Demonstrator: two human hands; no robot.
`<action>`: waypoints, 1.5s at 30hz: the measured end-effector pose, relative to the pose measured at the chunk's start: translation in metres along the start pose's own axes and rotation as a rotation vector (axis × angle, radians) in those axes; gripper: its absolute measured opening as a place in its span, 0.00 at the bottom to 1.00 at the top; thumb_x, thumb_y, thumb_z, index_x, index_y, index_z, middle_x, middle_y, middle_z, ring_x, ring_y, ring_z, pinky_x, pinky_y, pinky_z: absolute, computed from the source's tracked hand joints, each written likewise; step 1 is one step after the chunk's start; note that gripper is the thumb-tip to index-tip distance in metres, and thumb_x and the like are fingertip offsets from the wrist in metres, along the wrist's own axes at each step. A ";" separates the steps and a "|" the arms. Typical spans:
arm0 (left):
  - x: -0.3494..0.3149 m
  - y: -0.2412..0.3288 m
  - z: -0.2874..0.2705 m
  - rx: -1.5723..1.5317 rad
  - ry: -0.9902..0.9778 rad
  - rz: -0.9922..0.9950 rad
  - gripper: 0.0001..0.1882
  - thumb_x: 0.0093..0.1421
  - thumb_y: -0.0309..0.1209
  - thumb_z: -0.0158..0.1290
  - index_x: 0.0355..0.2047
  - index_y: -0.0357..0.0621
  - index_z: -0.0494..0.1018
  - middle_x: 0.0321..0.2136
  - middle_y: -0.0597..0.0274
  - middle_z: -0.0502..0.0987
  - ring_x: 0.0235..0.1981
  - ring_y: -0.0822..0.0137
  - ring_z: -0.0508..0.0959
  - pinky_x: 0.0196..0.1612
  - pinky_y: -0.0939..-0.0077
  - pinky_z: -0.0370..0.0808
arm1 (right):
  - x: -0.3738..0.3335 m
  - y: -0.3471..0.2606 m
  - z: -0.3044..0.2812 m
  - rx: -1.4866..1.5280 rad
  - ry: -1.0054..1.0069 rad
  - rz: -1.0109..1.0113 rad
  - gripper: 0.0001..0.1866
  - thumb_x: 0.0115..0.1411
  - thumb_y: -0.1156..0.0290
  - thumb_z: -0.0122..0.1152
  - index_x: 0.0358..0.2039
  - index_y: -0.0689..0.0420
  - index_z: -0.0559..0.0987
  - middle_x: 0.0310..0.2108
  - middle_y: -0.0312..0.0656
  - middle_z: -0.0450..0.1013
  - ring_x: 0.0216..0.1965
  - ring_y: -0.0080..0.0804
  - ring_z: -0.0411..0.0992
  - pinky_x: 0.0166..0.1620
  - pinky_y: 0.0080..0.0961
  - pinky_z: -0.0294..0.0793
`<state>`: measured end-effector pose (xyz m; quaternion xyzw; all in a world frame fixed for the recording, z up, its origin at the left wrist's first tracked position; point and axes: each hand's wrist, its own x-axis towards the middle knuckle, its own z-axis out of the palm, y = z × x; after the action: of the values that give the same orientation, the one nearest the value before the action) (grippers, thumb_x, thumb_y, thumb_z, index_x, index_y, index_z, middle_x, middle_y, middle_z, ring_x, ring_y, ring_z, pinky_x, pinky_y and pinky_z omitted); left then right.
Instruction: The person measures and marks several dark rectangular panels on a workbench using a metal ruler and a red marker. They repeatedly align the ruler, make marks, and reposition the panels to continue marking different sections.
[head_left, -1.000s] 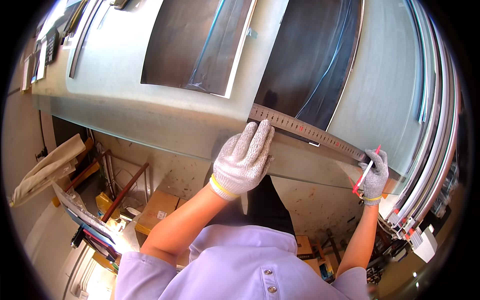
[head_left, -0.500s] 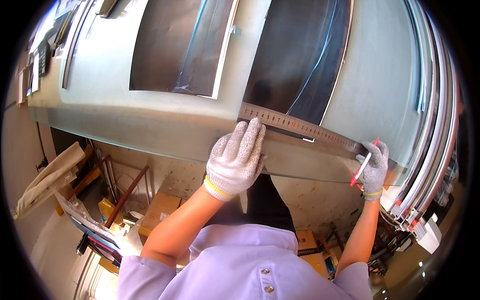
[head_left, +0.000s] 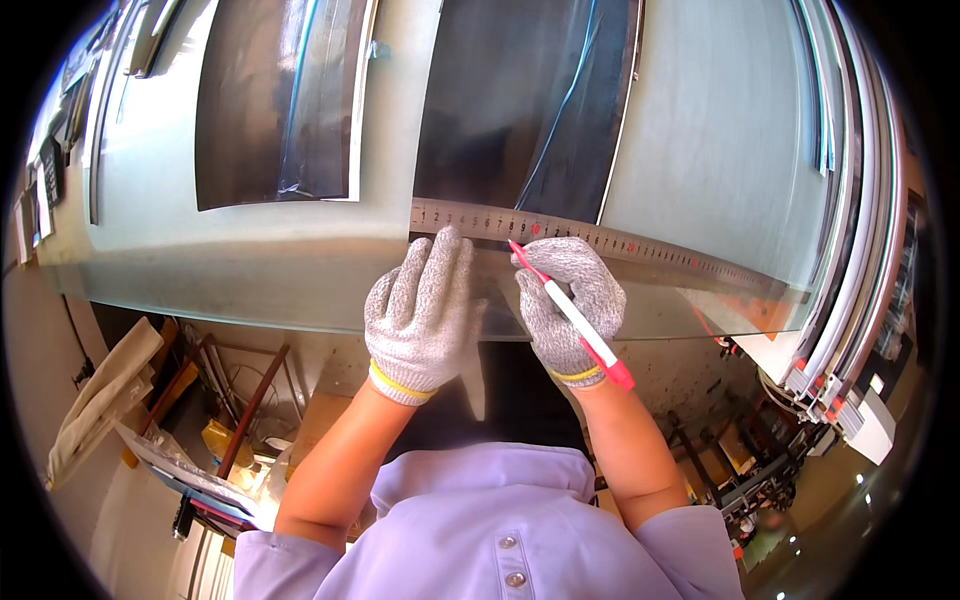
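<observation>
A long metal ruler (head_left: 660, 248) lies across the near end of a dark glossy sheet (head_left: 500, 110) on a glass tabletop (head_left: 720, 130). My left hand (head_left: 415, 320), in a grey knit glove, has its fingers stretched out flat, tips at the ruler's near edge toward its left end. Just to its right, my right hand (head_left: 595, 275), gloved alike, grips a white marker pen (head_left: 572, 312) with red ends. The pen slants, its red tip close to the ruler's near edge. A thin blue line (head_left: 560, 110) runs along the dark sheet.
Another dark sheet (head_left: 245, 120) with a white edge lies to the left. Long strips (head_left: 880, 200) run along the table's right side. Below the glass's near edge are a beige cloth-like bundle (head_left: 110, 395) and a brownish-red frame (head_left: 255, 410).
My right hand has come left along the ruler from its far right end, bringing the marker beside my left hand. The view has shifted; my left hand stays near the ruler's left end.
</observation>
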<state>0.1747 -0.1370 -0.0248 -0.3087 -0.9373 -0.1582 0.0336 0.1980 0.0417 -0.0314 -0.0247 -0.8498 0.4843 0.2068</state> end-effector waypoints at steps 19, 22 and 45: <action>-0.002 -0.001 0.003 0.016 0.001 0.001 0.29 0.58 0.37 0.58 0.59 0.40 0.78 0.63 0.54 0.76 0.62 0.52 0.74 0.61 0.56 0.67 | 0.004 0.005 0.002 -0.058 -0.048 -0.071 0.13 0.50 0.80 0.75 0.36 0.57 0.81 0.31 0.43 0.79 0.31 0.44 0.78 0.37 0.35 0.79; -0.002 -0.002 0.003 0.012 -0.003 -0.002 0.28 0.58 0.37 0.58 0.59 0.40 0.78 0.62 0.54 0.76 0.61 0.52 0.75 0.61 0.56 0.67 | 0.005 0.004 0.001 -0.030 -0.060 -0.065 0.13 0.51 0.80 0.75 0.36 0.58 0.81 0.31 0.43 0.79 0.31 0.44 0.78 0.37 0.35 0.79; -0.001 0.002 -0.001 0.062 -0.056 -0.005 0.27 0.63 0.37 0.54 0.60 0.38 0.76 0.63 0.53 0.75 0.62 0.49 0.74 0.62 0.56 0.66 | -0.027 0.014 -0.044 0.066 0.086 0.166 0.03 0.64 0.82 0.63 0.37 0.65 0.78 0.33 0.49 0.78 0.34 0.37 0.77 0.37 0.30 0.79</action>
<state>0.1762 -0.1367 -0.0231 -0.3094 -0.9431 -0.1205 0.0163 0.2374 0.0781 -0.0321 -0.1091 -0.8186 0.5262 0.2030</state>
